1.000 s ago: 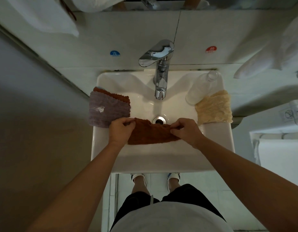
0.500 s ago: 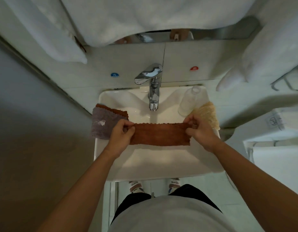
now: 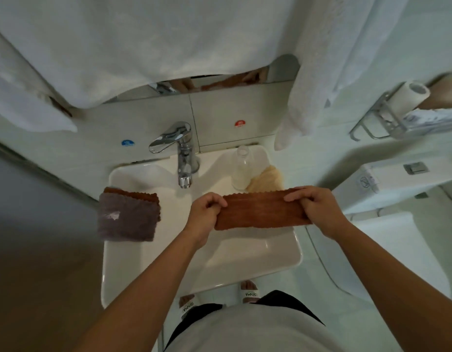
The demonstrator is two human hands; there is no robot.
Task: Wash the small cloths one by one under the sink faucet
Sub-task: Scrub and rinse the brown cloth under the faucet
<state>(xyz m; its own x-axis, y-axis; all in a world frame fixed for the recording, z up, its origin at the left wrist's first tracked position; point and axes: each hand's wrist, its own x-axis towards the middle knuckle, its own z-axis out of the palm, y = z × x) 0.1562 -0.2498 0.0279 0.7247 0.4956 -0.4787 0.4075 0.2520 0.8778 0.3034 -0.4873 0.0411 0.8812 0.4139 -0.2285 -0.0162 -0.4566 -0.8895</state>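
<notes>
A folded rust-brown cloth (image 3: 260, 212) is stretched flat between my left hand (image 3: 205, 212) and my right hand (image 3: 315, 210), each pinching one end. It hangs above the right half of the white sink (image 3: 156, 270), in front and to the right of the chrome faucet (image 3: 183, 158). No water is visible from the spout. A grey-purple cloth (image 3: 126, 219) lies on another brown cloth (image 3: 133, 194) on the sink's left rim. A cream cloth (image 3: 266, 179) sits on the right rim, partly hidden behind the held cloth.
A clear plastic bottle (image 3: 241, 168) stands at the sink's back right corner. White towels (image 3: 143, 47) hang over the mirror, and another one (image 3: 321, 72) hangs at right. A metal shelf with a paper roll (image 3: 407, 97) is on the right wall, a toilet (image 3: 397, 237) below it.
Both hands lifted the brown cloth out of the basin and pulled it taut, then carried it to the right. The view tilted up and shifted right.
</notes>
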